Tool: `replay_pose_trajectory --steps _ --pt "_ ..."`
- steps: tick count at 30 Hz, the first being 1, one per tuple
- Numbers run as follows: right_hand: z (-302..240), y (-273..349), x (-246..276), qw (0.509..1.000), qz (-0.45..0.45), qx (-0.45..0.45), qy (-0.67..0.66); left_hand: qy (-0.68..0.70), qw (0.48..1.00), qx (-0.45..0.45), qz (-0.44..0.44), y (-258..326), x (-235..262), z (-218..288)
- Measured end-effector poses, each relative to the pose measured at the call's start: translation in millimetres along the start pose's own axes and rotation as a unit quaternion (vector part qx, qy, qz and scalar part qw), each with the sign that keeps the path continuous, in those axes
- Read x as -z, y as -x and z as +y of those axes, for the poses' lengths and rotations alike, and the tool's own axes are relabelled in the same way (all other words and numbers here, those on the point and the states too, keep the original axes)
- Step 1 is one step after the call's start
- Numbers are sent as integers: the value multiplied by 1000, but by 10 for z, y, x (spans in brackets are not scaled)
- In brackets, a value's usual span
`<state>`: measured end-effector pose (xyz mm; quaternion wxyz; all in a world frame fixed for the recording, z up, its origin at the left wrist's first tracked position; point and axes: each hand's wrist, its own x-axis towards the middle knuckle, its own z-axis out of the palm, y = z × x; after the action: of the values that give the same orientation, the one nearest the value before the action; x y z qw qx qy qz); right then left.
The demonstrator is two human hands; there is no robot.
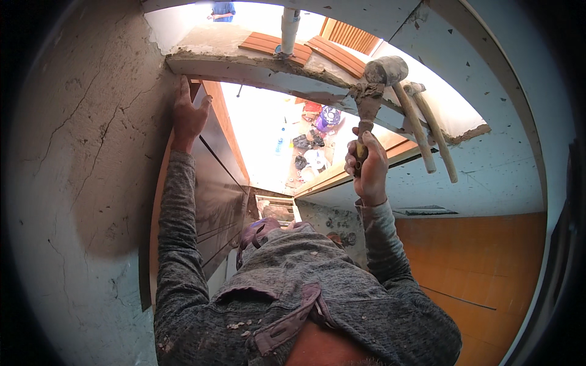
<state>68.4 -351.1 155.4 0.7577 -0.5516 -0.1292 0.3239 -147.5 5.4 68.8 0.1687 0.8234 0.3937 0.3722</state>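
Note:
My right hand (369,161) is wrapped round the handle of a putty knife (370,104). Its blade points upward, caked with grey-brown mortar, close to the mortar-smeared ledge (256,73). My left hand (190,116) reaches up at the left, fingers stretched out, against the upper end of a brown door (213,177) beside the cracked plaster wall (91,110). Just beyond the putty knife, a mallet (386,72) with a thick, dirty head lies on the ledge, its handle sticking out. Next to it rests a second wooden-handled hammer (416,89).
A whitish pipe (290,30) rises from the ledge between reddish-brown grooved boards (268,47). Through the bright opening, a purple round container (329,116), a bottle (280,140) and dark bags (308,140) lie on the floor. A person in blue (223,11) stands beyond. An orange-brown panel (476,268) is at right.

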Motion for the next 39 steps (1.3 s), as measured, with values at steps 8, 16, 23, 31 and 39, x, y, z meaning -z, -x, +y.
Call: replay_pose_trajectory --steps 8,16,23,31,39 --pt "43 -78 -191 995 -32 -57 -76 -15 1000 10 -17 14 7 19" --pt "117 -165 -345 994 -54 -59 -76 -21 999 3 -24 13 13 11" --pt "153 -179 -473 992 -66 -68 -87 -18 999 8 -29 5 1 29" --pt "274 -239 -625 987 -96 -97 -88 -26 1000 -7 -13 11 9 50" --pt "264 -360 -630 944 -180 -170 -217 -19 999 13 -23 6 -2 6"
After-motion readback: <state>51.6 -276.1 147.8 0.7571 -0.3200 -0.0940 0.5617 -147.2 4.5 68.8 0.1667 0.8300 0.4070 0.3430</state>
